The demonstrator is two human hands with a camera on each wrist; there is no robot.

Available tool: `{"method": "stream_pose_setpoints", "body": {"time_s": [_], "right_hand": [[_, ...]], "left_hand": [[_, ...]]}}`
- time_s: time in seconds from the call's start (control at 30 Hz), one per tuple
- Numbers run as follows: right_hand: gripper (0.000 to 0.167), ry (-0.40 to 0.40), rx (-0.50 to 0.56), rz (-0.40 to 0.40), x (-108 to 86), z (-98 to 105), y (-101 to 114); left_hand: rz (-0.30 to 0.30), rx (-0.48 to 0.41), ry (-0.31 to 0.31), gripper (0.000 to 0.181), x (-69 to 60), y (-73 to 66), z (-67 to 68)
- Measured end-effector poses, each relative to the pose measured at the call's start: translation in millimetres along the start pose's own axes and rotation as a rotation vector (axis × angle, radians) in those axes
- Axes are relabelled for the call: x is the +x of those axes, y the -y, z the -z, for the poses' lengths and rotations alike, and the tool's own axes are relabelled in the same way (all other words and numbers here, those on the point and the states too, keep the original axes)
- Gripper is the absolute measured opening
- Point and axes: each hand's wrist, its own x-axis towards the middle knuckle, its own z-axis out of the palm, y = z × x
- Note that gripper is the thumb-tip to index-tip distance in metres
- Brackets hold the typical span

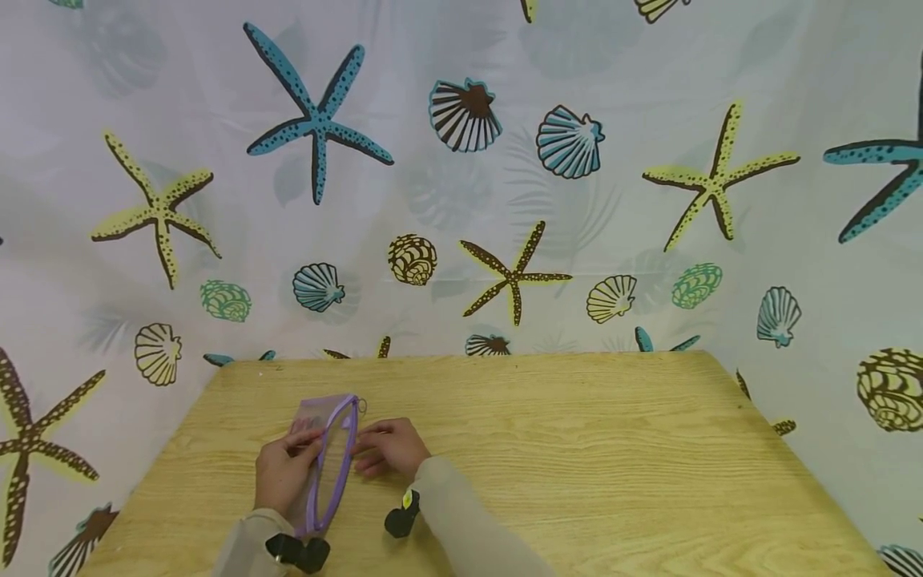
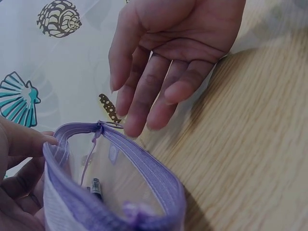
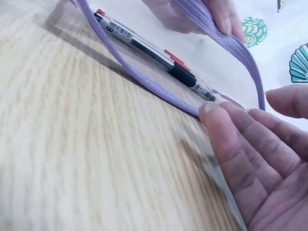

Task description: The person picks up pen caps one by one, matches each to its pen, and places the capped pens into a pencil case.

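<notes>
A see-through pencil pouch (image 1: 312,417) with a purple zip edge stands on the table, its mouth spread wide. My left hand (image 1: 284,469) pinches the near-left rim between thumb and fingers. My right hand (image 1: 392,449) is by the opposite rim, fingers loosely extended and holding nothing; in the right wrist view its fingertips (image 3: 209,108) are at the pouch's edge, though contact is hard to tell. Inside the pouch lies a clear pen (image 3: 159,55) with black and red parts. A small ring (image 1: 363,405) hangs at the zip's far end.
The wooden table (image 1: 577,449) extends to the right of the hands. Behind and beside it hangs a white curtain (image 1: 433,192) printed with starfish and shells. Small black cameras (image 1: 402,515) are strapped at both wrists.
</notes>
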Motion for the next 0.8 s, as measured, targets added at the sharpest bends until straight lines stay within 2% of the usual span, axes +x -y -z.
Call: {"method": "stream_pose_setpoints", "body": {"time_s": [0.2, 0.53, 0.8], "right_hand": [[0.026, 0.000, 0.007, 0.005, -6.3, 8, 4], [0.030, 0.055, -0.022, 0.037, -13.4, 24, 9], [0.032, 0.069, -0.050, 0.044, -21.4, 37, 14]], "left_hand": [[-0.006, 0.014, -0.003, 0.020, -0.3, -0.2, -2.6], [0.017, 0.029, 0.048, 0.022, -0.5, 2.7, -5.1], [-0.065, 0.089, 0.069, 0.020, -1.9, 5.2, -9.0]]}}
